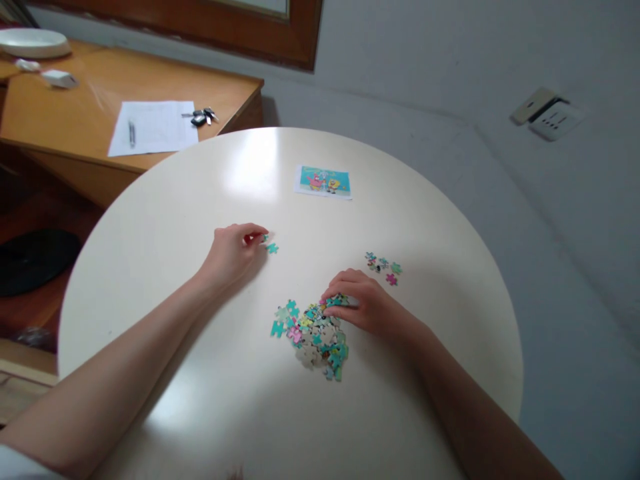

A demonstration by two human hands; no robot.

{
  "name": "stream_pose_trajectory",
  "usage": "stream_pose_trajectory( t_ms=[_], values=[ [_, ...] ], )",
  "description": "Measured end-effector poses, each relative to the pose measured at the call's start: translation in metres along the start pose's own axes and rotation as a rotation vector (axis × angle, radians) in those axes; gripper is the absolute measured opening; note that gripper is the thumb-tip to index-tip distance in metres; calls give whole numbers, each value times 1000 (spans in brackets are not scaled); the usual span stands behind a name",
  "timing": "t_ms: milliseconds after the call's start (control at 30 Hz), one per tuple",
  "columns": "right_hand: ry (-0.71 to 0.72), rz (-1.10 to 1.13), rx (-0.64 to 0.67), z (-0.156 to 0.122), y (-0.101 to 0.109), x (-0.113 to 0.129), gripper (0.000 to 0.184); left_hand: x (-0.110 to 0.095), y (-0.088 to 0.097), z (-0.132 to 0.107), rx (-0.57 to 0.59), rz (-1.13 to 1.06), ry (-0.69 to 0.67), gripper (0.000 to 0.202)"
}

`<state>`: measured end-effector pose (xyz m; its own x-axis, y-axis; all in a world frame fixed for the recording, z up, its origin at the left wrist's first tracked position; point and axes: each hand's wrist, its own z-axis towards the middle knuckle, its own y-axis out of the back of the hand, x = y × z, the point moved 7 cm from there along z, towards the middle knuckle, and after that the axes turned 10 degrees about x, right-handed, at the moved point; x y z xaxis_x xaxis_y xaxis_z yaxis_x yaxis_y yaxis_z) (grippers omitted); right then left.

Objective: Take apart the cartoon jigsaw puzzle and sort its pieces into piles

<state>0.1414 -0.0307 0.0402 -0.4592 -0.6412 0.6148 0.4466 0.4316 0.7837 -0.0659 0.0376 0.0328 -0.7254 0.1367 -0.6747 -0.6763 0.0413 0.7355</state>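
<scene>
Two left fingers [257, 228] pinch a small puzzle piece [265, 238].

Beyond the left side of the round white bench [150, 220] is a wooden desk [165, 83] bearing a sheet of paper [163, 123] with a pen [132, 133] on it, keys [203, 118] at its right edge, a small white box [59, 79] and a round white object [34, 43]. A brown frame [300, 37] and a socket [555, 121] are on the wall [425, 60].
</scene>
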Motion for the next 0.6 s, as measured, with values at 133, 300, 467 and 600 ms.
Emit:
stream_pose_trajectory(
  t_ms=[133,300,467,600],
  values=[
    [-4,6,-12,-1,-2,-5,9,11,-2,4,5,-76,45,26],
    [-47,46,-58,-2,0,-10,13,13,-6,5,8,-85,25,22],
    [-104,59,-88,-3,2,-13,14,16,-9,7,-7,-96,-29,18],
    [-167,95,-104,-6,2,-19,16,17,-11,8,-8,-73,-55,16]
  ],
)
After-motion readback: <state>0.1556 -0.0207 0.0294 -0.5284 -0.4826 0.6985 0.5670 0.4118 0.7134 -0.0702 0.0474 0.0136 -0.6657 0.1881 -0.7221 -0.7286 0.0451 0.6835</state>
